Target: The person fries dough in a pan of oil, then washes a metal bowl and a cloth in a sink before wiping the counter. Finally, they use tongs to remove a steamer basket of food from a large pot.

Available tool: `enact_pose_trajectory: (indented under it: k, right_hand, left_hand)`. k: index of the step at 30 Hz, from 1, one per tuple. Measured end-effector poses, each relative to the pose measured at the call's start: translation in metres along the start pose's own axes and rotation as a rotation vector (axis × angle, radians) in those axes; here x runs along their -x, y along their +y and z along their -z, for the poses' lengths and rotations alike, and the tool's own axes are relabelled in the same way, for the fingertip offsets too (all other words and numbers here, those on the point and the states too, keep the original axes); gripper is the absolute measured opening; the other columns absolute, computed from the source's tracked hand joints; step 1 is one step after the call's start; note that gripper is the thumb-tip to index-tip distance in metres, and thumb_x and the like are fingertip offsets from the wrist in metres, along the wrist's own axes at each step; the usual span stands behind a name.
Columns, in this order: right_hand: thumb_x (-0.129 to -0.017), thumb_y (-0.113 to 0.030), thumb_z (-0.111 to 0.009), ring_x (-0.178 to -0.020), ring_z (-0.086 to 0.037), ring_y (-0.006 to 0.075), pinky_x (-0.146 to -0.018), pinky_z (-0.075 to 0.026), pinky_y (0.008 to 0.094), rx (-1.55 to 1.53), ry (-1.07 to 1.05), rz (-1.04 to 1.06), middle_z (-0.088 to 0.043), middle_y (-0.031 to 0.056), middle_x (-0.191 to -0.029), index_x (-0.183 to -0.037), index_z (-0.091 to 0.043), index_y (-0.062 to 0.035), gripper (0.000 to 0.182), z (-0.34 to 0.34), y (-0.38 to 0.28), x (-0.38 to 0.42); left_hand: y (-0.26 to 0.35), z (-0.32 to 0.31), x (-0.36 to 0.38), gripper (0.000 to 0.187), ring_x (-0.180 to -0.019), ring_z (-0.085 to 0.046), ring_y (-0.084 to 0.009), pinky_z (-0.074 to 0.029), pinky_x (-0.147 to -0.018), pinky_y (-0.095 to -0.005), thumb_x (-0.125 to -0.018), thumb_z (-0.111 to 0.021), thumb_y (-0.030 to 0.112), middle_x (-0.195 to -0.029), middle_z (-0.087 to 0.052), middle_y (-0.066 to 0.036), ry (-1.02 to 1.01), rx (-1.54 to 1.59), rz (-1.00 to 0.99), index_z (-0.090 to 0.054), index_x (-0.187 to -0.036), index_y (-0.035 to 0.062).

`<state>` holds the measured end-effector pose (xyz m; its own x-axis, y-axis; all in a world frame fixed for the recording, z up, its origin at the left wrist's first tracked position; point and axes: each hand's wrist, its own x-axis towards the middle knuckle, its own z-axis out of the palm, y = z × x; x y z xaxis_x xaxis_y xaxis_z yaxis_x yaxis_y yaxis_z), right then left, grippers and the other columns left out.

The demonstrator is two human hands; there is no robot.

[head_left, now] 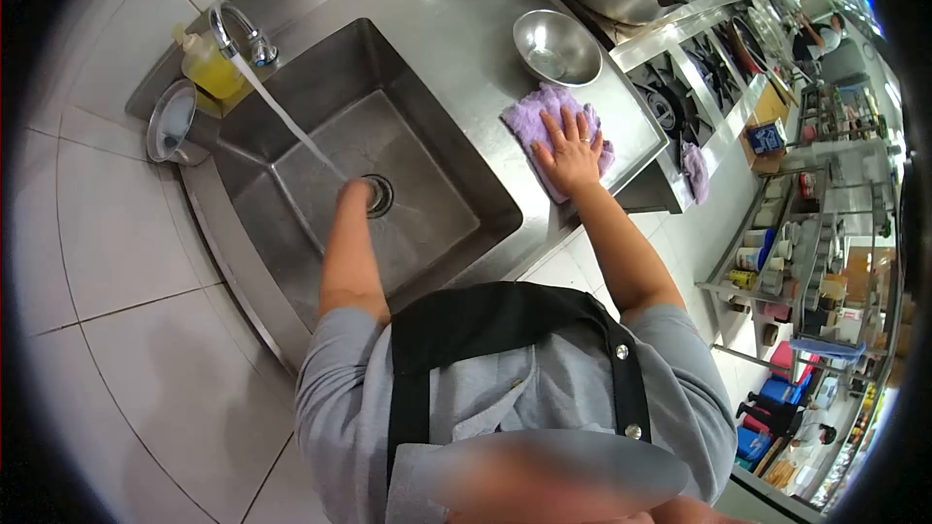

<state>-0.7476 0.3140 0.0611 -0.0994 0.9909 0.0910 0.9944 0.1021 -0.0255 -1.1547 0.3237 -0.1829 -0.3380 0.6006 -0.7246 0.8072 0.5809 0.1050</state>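
Grey sleeves and a black apron (pixel 505 330) fill the nearest part of the view, and both bare arms reach out from them over a stainless steel sink (pixel 291 262). The left hand (pixel 356 192) is down in the basin, just beside the drain (pixel 379 196) and under the stream of water (pixel 282 116) that runs from the tap (pixel 238 31); it looks loosely closed with nothing seen in it, though the angle hides the fingers, so its grip cannot be told for sure. The right hand (pixel 571 150) lies flat, fingers spread, pressing on a purple cloth (pixel 544 121) that rests on the steel counter (pixel 466 39) right of the basin, near its front edge.

With the tap running onto the hand, water could splash over the rim onto the counter and the tiled floor. The cloth sits close to the counter's edge, so a hard push could slide it off.

Beyond the cloth a steel bowl (pixel 556 47) stands on the counter, near but not touching it. At the tap's side are a yellow soap bottle (pixel 209 66) and a round metal lid or pan (pixel 172 124). Farther right are gas burners (pixel 694 78) and shelves of containers (pixel 786 252).
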Motion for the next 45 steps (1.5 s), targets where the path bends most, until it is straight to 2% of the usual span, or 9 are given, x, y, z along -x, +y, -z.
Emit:
enact_pose_trajectory:
  k: [5,10,14,21,23,31,36,43,45]
  right_hand:
    - [-0.079,-0.059,-0.044,-0.133,-0.016,0.0379,-0.102,-0.007,0.0617,-0.007,0.011,0.032,-0.021,0.0132,-0.145,-0.137,-0.031,-0.0288,0.066,-0.002,-0.005,-0.002]
    - [-0.075,-0.058,-0.051,-0.133,-0.014,0.0398,-0.100,-0.008,0.0639,-0.084,-0.025,0.332,-0.021,0.0145,-0.144,-0.135,-0.034,-0.0290,0.069,0.009,-0.020,0.023]
    - [-0.073,-0.058,-0.054,-0.134,-0.015,0.0341,-0.099,-0.012,0.0643,-0.028,-0.120,0.429,-0.019,0.0101,-0.146,-0.134,-0.035,-0.0349,0.068,0.027,0.019,0.029]
    - [-0.077,-0.060,-0.046,-0.135,-0.011,0.0346,-0.101,-0.010,0.0626,0.038,0.053,-0.195,-0.021,0.0104,-0.146,-0.137,-0.030,-0.0290,0.069,-0.001,0.125,-0.084]
    - [-0.080,-0.059,-0.041,-0.134,-0.010,0.0386,-0.102,-0.004,0.0610,0.013,0.095,-0.261,-0.018,0.0160,-0.146,-0.138,-0.030,-0.0212,0.071,-0.017,0.094,-0.124]
    - [-0.082,-0.049,-0.041,-0.133,-0.013,0.0394,-0.104,-0.006,0.0586,-0.227,0.093,-0.141,-0.020,0.0211,-0.143,-0.138,-0.030,-0.0134,0.067,-0.042,-0.136,-0.264]
    - [-0.085,-0.038,-0.040,-0.132,-0.025,0.0304,-0.102,-0.020,0.0561,-0.235,0.122,0.594,-0.031,0.0077,-0.142,-0.134,-0.037,-0.0194,0.052,-0.067,-0.236,-0.288]
    - [-0.085,-0.030,-0.038,-0.130,-0.027,0.0298,-0.098,-0.023,0.0596,-0.221,0.126,-0.162,-0.034,0.0095,-0.139,-0.132,-0.039,-0.0137,0.049,-0.048,-0.272,-0.340]
    - [-0.086,-0.033,-0.040,-0.130,-0.026,0.0312,-0.096,-0.022,0.0612,-0.230,0.128,0.115,-0.036,0.0111,-0.138,-0.127,-0.043,-0.0113,0.047,-0.064,-0.325,-0.323]
  left_hand:
    - [0.165,0.114,0.164,0.024,-0.088,-0.050,-0.0370,-0.041,-0.076,-0.0445,-0.069,-0.058,0.007,-0.090,-0.052,-0.020,1.071,0.615,-0.752,-0.049,-0.090,-0.0010]
    - [0.305,0.128,0.223,0.069,-0.105,-0.047,-0.0335,-0.056,-0.060,-0.0364,-0.074,-0.069,0.029,-0.122,-0.034,-0.022,0.314,1.176,-0.679,-0.028,-0.119,-0.0031]
    - [0.345,0.116,0.179,0.049,-0.068,-0.060,-0.0248,-0.055,-0.052,-0.0312,-0.078,-0.059,0.013,-0.096,-0.054,-0.018,0.062,1.202,-0.576,-0.035,-0.119,-0.0021]
    - [0.179,0.112,0.209,0.037,-0.061,-0.055,-0.0148,-0.040,-0.042,-0.0276,-0.080,-0.047,0.011,-0.086,-0.058,-0.007,0.403,1.168,-0.714,-0.045,-0.116,0.0062]
    - [0.121,0.113,0.272,0.036,-0.062,-0.053,-0.0138,-0.039,-0.043,-0.0266,-0.081,-0.046,0.013,-0.088,-0.057,-0.007,0.347,1.284,-0.409,-0.045,-0.117,0.0087]
    - [-0.017,0.012,0.359,0.024,-0.062,-0.053,-0.0140,-0.044,-0.044,-0.0260,-0.080,-0.044,0.008,-0.087,-0.053,-0.008,0.718,1.490,-0.063,-0.042,-0.104,0.0036]
    - [-0.038,-0.008,0.372,0.031,-0.067,-0.056,-0.0145,-0.047,-0.049,-0.0265,-0.078,-0.045,0.007,-0.091,-0.054,-0.010,0.777,1.426,0.025,-0.042,-0.109,0.0010]
    - [-0.048,0.004,0.369,0.041,-0.093,-0.052,-0.0178,-0.040,-0.085,-0.0294,-0.077,-0.048,0.006,-0.104,-0.052,-0.011,0.902,1.305,-0.010,-0.042,-0.117,-0.0010]
    - [-0.050,0.011,0.356,0.040,-0.092,-0.052,-0.0173,-0.041,-0.084,-0.0302,-0.077,-0.049,0.007,-0.103,-0.053,-0.011,0.958,1.257,0.001,-0.043,-0.116,-0.0013]
